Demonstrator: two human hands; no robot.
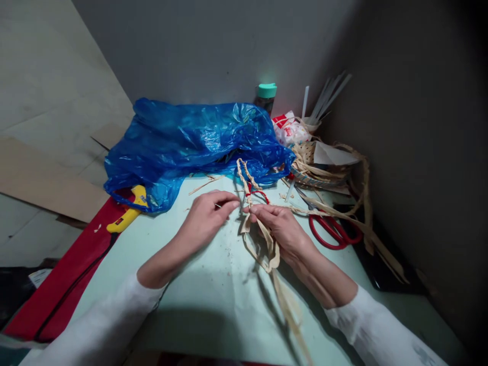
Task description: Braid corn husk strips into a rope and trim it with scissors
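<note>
A pale dried-fibre braid [241, 173] with a looped top and a red cord [261, 193] lies over the light green table surface. My right hand [284, 229] pinches it just below the red cord, thumb and index finger together. Loose flat strips [273, 256] hang from that pinch toward the table's front edge. My left hand [208, 216] is close on the left side, its thumb and index finger drawn together near the braid. Whatever lies between those left fingertips is too small to make out.
A blue plastic bag [198, 132] spreads across the back. A yellow glue gun [127, 216] lies at the left. Red-handled scissors [333, 234] and a basket of fibre strips [320, 170] are at the right. A green-lidded jar [267, 94] stands behind the bag.
</note>
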